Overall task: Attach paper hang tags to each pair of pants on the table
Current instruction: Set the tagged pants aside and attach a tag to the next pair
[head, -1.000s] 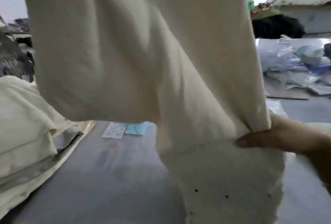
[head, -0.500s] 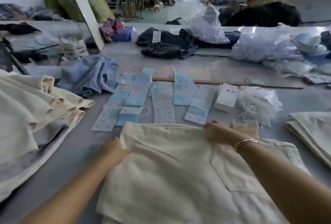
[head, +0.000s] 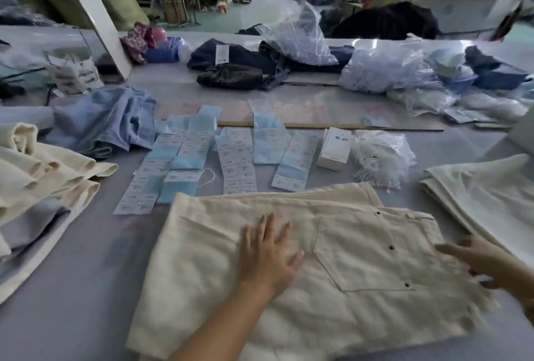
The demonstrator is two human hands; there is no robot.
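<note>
A folded pair of cream cotton pants [head: 332, 279] lies flat on the near part of the grey table [head: 86, 288], back pocket up. The left hand [head: 267, 256] rests on its middle, palm down, fingers straight and spread, grasping nothing. The right hand [head: 476, 259] touches the pants' right edge with relaxed, extended fingers. Just beyond lie rows of white and pale blue paper hang tags [head: 237, 158], a small white box [head: 335, 148] and a bundle of white tag strings [head: 381, 158]. Stacks of cream pants [head: 34, 170] sit on the left.
</note>
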